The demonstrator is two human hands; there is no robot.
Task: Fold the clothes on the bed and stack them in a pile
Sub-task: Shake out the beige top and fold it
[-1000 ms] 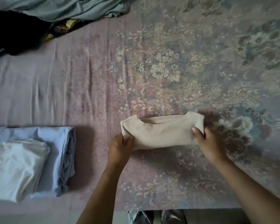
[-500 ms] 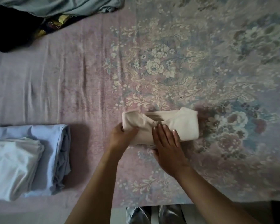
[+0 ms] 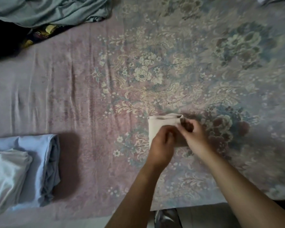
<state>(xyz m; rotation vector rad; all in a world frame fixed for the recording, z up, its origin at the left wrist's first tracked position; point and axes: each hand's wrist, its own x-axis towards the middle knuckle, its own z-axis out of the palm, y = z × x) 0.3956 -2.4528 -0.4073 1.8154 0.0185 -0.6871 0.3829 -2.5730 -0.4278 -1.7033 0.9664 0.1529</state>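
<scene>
At lower left I had a white garment [image 3: 6, 176] stacked on a folded light-blue one [image 3: 44, 163]. Upper left, a grey-green heap [image 3: 48, 10] waited unfolded. Mid-frame on the bed [image 3: 56, 96], my left hand [image 3: 162, 143] and right hand [image 3: 193, 135] both pinched the beige garment [image 3: 161, 123], nearly folded.

We see beige garment [image 3: 161, 122], plain. Bedsheet [image 3: 72, 96] dusty pink, printed with cream and blue-grey flowers and scrolls, darker maroon blooms at right. Folded pile: pale blue cloth [image 3: 44, 155] under white cloth [image 3: 7, 175]. Grey-green fabric [image 3: 48, 10] at top; black cloth [image 3: 3, 41] with yellow-patterned piece [image 3: 39, 32] beside.
</scene>
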